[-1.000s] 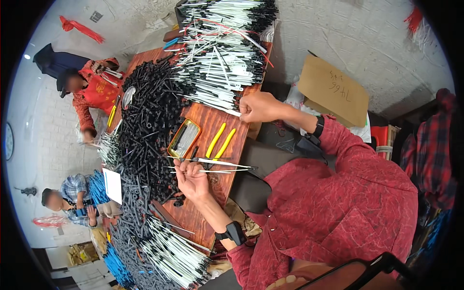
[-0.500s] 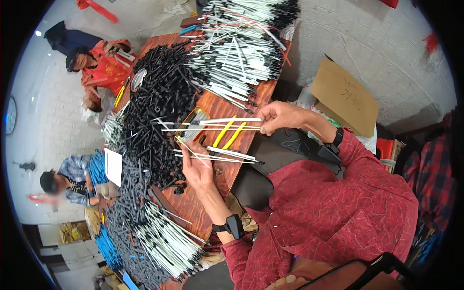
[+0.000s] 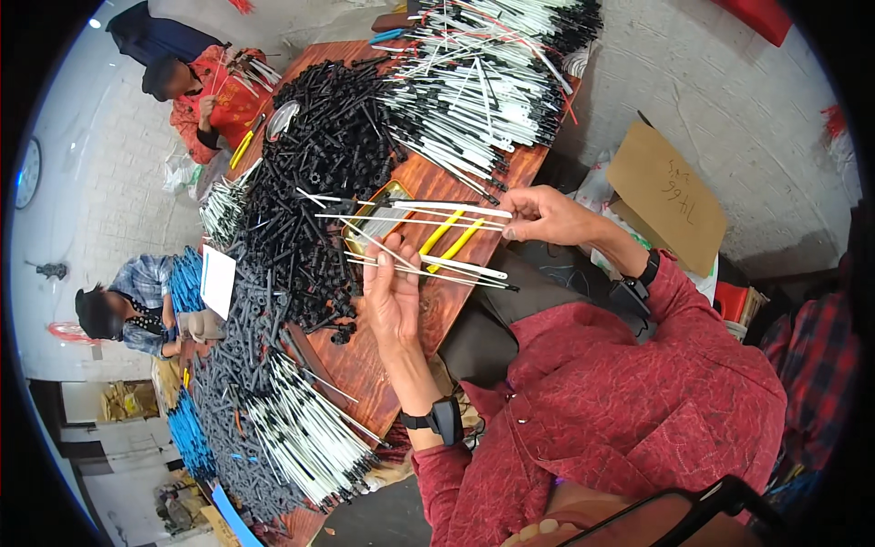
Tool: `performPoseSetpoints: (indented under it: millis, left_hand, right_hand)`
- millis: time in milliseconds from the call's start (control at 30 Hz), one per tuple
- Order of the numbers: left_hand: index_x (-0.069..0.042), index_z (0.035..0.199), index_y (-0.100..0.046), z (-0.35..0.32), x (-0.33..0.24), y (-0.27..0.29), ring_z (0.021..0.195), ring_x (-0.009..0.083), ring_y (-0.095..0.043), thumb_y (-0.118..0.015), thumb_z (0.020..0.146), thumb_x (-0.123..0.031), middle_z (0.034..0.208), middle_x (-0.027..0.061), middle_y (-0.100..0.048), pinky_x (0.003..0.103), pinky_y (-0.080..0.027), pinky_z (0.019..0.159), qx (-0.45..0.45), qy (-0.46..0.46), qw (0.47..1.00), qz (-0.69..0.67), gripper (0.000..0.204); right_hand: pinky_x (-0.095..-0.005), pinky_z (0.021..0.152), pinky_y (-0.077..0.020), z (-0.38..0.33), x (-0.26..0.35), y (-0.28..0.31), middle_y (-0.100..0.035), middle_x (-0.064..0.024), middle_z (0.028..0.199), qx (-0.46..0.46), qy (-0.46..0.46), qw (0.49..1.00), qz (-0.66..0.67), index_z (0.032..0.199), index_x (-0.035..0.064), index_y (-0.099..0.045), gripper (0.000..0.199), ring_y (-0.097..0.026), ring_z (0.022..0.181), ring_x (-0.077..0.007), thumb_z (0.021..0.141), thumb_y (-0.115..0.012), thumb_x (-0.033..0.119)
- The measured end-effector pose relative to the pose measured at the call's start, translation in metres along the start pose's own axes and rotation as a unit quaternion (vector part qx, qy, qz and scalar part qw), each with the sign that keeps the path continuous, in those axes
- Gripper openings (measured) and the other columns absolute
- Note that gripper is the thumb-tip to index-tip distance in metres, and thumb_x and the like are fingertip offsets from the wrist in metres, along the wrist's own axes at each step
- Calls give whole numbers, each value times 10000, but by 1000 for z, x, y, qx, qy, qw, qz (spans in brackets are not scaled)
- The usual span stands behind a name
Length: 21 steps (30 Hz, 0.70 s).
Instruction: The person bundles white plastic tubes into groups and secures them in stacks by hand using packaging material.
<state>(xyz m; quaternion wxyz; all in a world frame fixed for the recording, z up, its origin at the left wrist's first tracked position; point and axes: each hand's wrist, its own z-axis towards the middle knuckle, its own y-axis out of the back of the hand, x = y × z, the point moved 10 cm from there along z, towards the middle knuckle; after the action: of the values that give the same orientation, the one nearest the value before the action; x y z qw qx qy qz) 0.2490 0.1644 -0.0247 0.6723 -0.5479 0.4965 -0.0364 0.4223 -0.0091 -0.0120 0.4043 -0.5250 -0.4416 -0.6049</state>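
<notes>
My left hand (image 3: 392, 290) is closed, palm turned up, with a few thin white rods (image 3: 465, 273) pinched at its fingertips. They stick out to the right, and one slants up across the fingers. My right hand (image 3: 545, 217) pinches the right ends of more white rods (image 3: 437, 220), one thicker than the others, which reach left above my left hand. Some of these rods have dark parts near their far ends. Below them on the table lies a tool with yellow handles (image 3: 453, 245), its head partly hidden. A yellow-rimmed tin (image 3: 397, 189) is beside it, partly covered by the rods.
A black heap of small parts (image 3: 310, 173) and grey ones (image 3: 241, 365) cover much of the wooden table (image 3: 351, 369). Bundles of white rods with black ends (image 3: 483, 100) lie at both sides. A cardboard box (image 3: 670, 187) stands right. Two co-workers (image 3: 205, 91) sit across.
The whole view has shifted, so table and heaps appear farther right. My hands keep hold of the rods, close together as before. The co-worker in red has raised a hand.
</notes>
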Motion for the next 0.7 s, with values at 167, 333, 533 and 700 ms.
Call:
performPoseSetpoints:
  millis: [167,333,533,700]
  left_hand:
    - [-67,1299,-534,2,-7,14,1056,250,-637,-586,967,-140,1164,141,-639,368,-553,917,-26,-14,999,-42,344]
    - [-59,1263,-574,8,-5,13,1043,272,-639,-603,951,-120,1140,148,-642,377,-562,920,-16,-22,990,-141,319]
    - [-79,1196,-575,5,-5,19,932,207,-634,-626,943,-148,1021,96,-641,323,-556,810,-90,-67,991,-75,268]
    - [-90,1153,-564,10,-9,23,781,146,-579,-638,935,-123,917,47,-616,275,-509,690,29,-52,994,-94,232]
  right_hand:
    - [-249,656,-446,-6,-10,-14,-603,14,800,41,-8,996,-79,948,3,-615,133,-531,740,-52,871,-685,84]
    - [-256,621,-437,-11,-21,-16,-602,14,777,3,-21,997,-80,931,7,-618,157,-521,702,-54,859,-705,116]
    - [-301,598,-455,-18,-21,-23,-646,-31,733,-2,-47,988,-144,916,21,-633,173,-590,653,-103,821,-700,148]
    - [-250,619,-458,-21,-37,-46,-627,-3,744,38,-67,997,26,941,16,-632,156,-557,675,-64,847,-693,125]
